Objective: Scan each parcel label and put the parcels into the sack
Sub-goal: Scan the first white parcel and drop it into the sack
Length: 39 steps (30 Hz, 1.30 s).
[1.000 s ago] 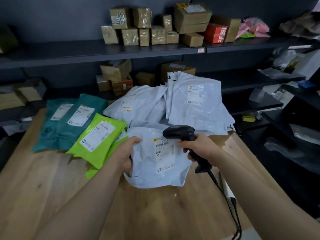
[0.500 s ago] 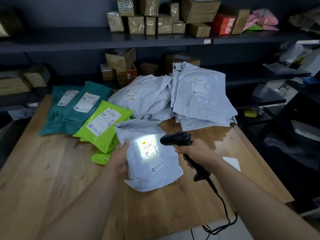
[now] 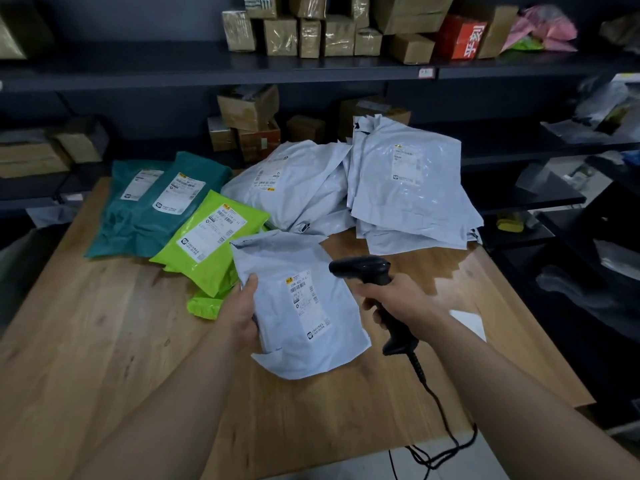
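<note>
Parcel in scanning position: the grey parcel [image 3: 304, 306] is held label-up over the tabletop [image 3: 104, 341]. The left hand [image 3: 242, 313] pinches its near edge, thumb on top. Just right of it, the right hand [image 3: 391, 299] is wrapped round the grip of the black scanner [image 3: 363, 268], nose towards the label [image 3: 306, 299]. I see no beam on it and cannot tell whether it has read. I judge the step as scanning. Next calls for a confirmed read, then carrying the parcel to the sack, which is not in view. Beyond the left hand lie a lime parcel [image 3: 211, 244] and teal parcels [image 3: 156, 209]. Beyond the right is a grey heap [image 3: 398, 188]. The shelf [image 3: 138, 69] behind holds cardboard boxes [image 3: 280, 36].
</note>
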Available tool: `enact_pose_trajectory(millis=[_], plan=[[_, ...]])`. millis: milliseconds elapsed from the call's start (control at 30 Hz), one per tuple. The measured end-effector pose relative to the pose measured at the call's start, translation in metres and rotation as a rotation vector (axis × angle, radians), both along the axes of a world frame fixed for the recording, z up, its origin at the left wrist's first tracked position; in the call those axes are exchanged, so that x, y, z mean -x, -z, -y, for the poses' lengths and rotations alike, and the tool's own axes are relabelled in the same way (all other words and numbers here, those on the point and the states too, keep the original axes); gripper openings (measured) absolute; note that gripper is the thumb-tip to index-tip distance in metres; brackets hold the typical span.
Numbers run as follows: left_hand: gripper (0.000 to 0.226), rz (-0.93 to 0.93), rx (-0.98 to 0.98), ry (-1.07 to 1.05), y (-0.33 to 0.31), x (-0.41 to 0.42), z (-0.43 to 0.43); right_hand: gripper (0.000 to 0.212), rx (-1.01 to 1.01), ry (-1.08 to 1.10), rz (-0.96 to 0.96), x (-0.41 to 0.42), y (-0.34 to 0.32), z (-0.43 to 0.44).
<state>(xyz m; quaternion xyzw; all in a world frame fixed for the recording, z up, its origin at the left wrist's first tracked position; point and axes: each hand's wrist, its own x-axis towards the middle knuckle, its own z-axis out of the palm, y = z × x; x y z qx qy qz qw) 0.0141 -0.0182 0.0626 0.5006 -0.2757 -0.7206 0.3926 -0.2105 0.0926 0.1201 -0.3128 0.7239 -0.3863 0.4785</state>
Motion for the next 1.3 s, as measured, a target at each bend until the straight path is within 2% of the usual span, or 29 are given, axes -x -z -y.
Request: enact_pose_trajectory(millis=[100,200,367,567,633,767,867,1000,1100,1300], plan=[[0.024,-0.039,0.007,-0.002,-0.011,-0.001,-0.002,0.021,0.055,0.101,0.109,0.005,0.003,0.003],[0.031,-0.065,0.052,-0.004,-0.024,-0.008,-0.007,0.025,0.071,0.134,0.265,0.009,0.006,0.006],[0.048,-0.052,0.032,-0.017,-0.051,-0.033,-0.026,0.021,0.069,0.049,0.377,0.004,0.007,0.02],[0.043,0.017,0.07,-0.21,-0.073,-0.089,-0.06,0.022,0.032,-0.153,0.43,-0.043,0.008,0.042],[0.041,0.074,0.141,-0.304,-0.079,-0.119,-0.079,0.019,0.041,-0.22,0.444,-0.076,0.008,0.044],[0.024,0.245,0.292,-0.363,-0.091,-0.164,-0.109,0.016,0.066,-0.311,0.417,-0.133,0.0,0.045],[0.039,0.309,0.312,-0.405,-0.098,-0.214,-0.136,0.026,0.06,-0.403,0.412,-0.189,-0.012,0.044],[0.054,0.351,0.298,-0.41,-0.099,-0.286,-0.162,0.019,0.098,-0.513,0.426,-0.272,-0.022,0.046],[0.06,0.393,0.271,-0.539,-0.097,-0.351,-0.175,0.018,0.09,-0.574,0.429,-0.343,-0.023,0.047],[0.061,0.427,0.2,-0.655,-0.088,-0.498,-0.196,0.031,0.061,-0.678,0.369,-0.497,-0.015,0.047]])
